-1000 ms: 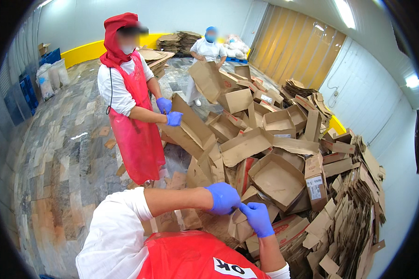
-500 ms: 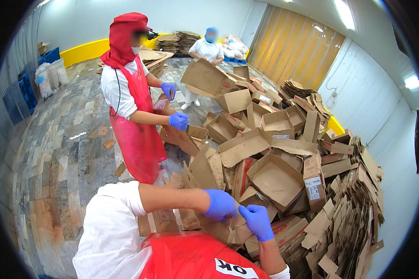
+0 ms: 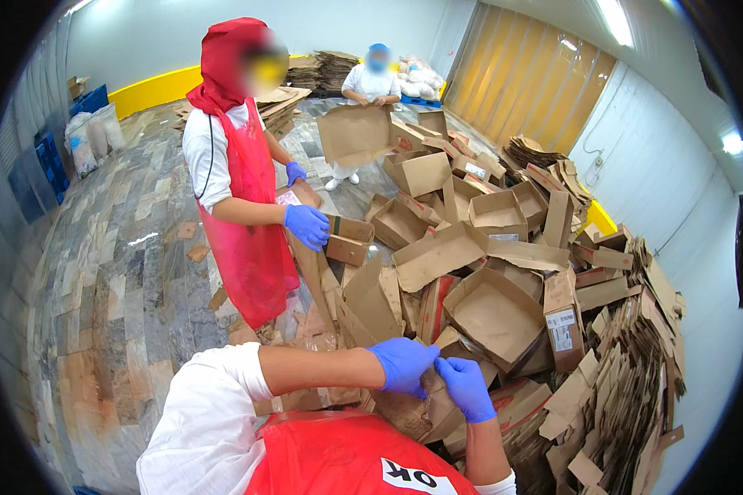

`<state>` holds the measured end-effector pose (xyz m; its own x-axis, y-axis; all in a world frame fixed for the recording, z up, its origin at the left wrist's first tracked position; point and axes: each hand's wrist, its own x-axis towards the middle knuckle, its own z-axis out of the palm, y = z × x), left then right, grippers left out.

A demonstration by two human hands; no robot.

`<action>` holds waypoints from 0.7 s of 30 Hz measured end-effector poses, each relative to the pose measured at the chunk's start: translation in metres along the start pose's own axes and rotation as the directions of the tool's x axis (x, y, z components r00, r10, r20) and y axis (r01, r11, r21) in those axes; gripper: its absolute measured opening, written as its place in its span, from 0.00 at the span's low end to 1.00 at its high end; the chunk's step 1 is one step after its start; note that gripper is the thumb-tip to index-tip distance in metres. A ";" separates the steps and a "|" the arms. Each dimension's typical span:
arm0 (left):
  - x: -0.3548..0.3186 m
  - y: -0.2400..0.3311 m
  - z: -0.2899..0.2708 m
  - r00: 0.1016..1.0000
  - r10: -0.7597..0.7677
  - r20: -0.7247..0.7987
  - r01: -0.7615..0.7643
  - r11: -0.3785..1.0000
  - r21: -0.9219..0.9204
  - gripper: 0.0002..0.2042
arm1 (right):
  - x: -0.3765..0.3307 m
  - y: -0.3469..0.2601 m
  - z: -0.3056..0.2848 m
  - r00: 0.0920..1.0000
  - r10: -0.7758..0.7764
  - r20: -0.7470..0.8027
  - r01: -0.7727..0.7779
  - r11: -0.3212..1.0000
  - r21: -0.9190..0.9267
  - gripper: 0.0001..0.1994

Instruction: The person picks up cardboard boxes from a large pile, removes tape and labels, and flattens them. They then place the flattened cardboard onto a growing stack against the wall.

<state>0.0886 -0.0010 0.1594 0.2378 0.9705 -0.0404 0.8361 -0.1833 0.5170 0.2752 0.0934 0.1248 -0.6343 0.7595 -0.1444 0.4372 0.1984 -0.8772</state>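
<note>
**Slipping grip, sliding heap**

I see my left hand (image 3: 404, 365) and right hand (image 3: 467, 388), fingers closed on a crumpled cardboard piece (image 3: 417, 406) at my chest. It may tear; the cardboard pile (image 3: 504, 313) beside could slide.

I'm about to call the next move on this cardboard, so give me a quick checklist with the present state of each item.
1. Left hand on the cardboard piece: ok.
2. Right hand on the same piece: ok.
3. Grip firm on it: cannot tell, fingers partly hidden.
4. Both hands gloved: ok.
5. Co-worker in red apron apart from these hands: ok.
6. Box pile steady: cannot tell.
</note>
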 end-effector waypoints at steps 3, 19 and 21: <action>-0.001 -0.007 0.009 0.994 0.103 -0.025 -0.103 0.994 0.023 0.23 | -0.001 0.004 -0.003 0.999 -0.022 -0.039 0.022 1.000 0.004 0.21; 0.026 -0.022 0.006 0.997 -0.028 0.066 0.040 0.982 -0.186 0.25 | 0.015 0.031 0.005 0.998 -0.041 0.037 0.039 0.998 0.049 0.15; 0.027 -0.020 0.006 0.995 -0.088 0.043 0.092 0.990 -0.111 0.23 | 0.015 0.030 0.002 0.998 -0.035 0.055 0.034 0.999 0.015 0.15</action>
<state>0.0815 0.0281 0.1435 0.1845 0.9751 -0.1230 0.7945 -0.0743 0.6027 0.2778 0.1095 0.0952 -0.6830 0.7171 -0.1387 0.4057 0.2146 -0.8884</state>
